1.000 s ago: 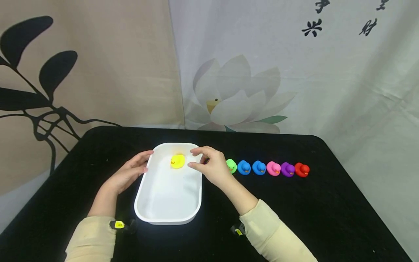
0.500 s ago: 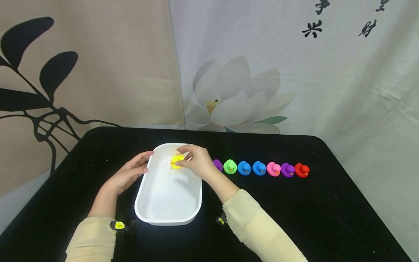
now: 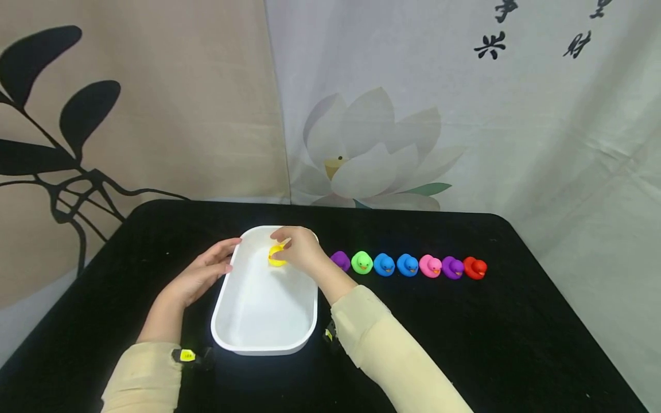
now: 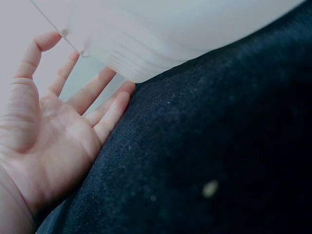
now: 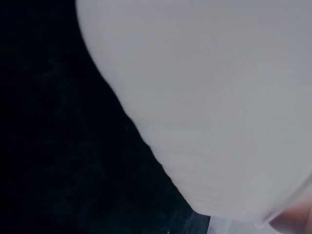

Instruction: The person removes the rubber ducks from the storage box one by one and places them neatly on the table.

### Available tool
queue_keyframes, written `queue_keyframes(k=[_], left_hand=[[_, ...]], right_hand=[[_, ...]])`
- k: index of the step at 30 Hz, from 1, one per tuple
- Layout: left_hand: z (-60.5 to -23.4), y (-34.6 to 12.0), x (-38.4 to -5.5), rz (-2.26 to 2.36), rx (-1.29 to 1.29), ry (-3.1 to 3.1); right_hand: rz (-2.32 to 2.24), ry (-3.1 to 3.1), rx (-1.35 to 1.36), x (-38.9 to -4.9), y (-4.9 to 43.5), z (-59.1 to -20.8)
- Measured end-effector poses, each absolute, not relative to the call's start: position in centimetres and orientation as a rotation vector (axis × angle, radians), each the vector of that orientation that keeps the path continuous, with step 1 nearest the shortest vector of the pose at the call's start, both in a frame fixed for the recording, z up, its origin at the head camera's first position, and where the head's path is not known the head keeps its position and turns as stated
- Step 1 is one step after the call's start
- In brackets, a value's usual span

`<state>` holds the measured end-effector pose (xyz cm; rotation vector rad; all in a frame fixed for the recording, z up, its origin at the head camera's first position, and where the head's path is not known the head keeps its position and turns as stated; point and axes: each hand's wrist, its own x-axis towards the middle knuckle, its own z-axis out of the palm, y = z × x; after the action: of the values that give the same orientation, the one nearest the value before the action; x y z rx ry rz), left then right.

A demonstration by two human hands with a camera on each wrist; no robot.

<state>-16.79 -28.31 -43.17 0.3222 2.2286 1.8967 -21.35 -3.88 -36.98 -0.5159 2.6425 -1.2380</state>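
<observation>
A white tray lies lengthwise on the black table, and a small yellow rubber duck sits in its far half. My right hand reaches over the tray's right rim, thumb and fingers around the duck, partly covering it. In the right wrist view the tray's outer wall fills most of the picture; only a bit of the hand shows at the lower right. My left hand touches the tray's left side with fingers fairly straight; in the left wrist view its palm faces the camera, holding nothing.
Right of the tray runs a row of rubber ducks: purple, green, two blue ones, pink, another purple and red. Behind the black table hangs a printed curtain.
My right hand has moved left into the tray and closed its thumb and fingers around the yellow duck. The purple duck beside the tray has come into view. My left hand stays put.
</observation>
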Motion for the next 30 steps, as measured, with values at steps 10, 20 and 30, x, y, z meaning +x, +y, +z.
queue_keyframes(k=[10, 20, 30], left_hand=[[-43.2, -28.4, -16.8, 1.892, 0.339, 2.242], [-42.8, -28.2, -16.6, 1.889, 0.372, 2.236], [-42.8, -28.2, -16.7, 1.886, 0.338, 2.234]], right_hand=[[-1.040, 2.676, -0.517, -22.4, -4.7, -37.1], [-0.965, 2.704, -0.566, -23.2, -5.3, -38.4], [-0.973, 2.701, -0.603, -23.2, -5.3, -38.5]])
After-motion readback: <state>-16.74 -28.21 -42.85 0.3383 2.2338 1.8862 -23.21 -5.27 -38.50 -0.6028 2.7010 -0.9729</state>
